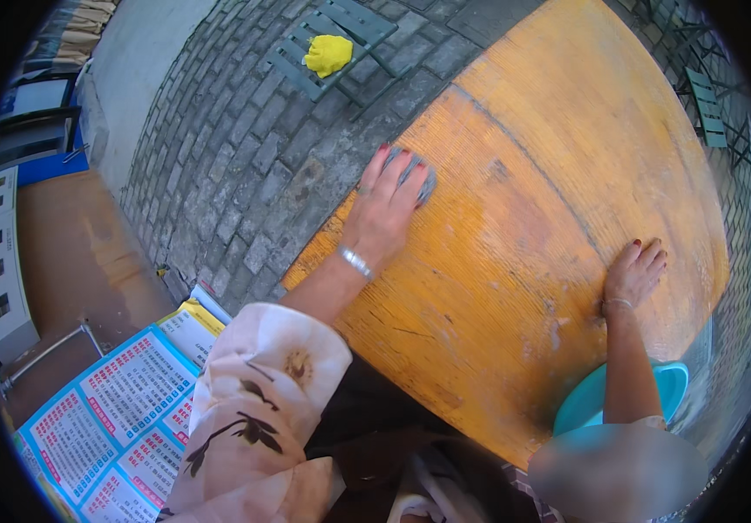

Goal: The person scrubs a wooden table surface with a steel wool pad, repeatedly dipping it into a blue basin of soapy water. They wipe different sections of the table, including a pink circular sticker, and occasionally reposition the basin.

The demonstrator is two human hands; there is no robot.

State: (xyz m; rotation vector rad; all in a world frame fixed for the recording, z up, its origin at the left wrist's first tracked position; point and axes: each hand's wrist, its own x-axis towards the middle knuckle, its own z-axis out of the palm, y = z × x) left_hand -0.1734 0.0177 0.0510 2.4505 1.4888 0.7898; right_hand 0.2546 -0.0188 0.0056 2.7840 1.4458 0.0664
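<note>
A wide orange-brown wooden tabletop (480, 261) with a worn, ribbed surface lies before me. My left hand (385, 202), with a silver bracelet at the wrist, is shut on a grey scouring pad (422, 180) and presses it to the wood near the table's left edge. My right hand (635, 274) rests palm down on the right part of the tabletop, fingers somewhat apart, with nothing seen in it. A turquoise plastic basin (578, 402) shows below the table's near right edge, partly behind my right forearm.
A green slatted folding chair (349, 19) with a yellow cloth (328, 55) on it stands on the grey paving. Another green chair (706, 108) is at the far right. A printed board (107, 405) stands at the lower left, near a metal rail (49, 356).
</note>
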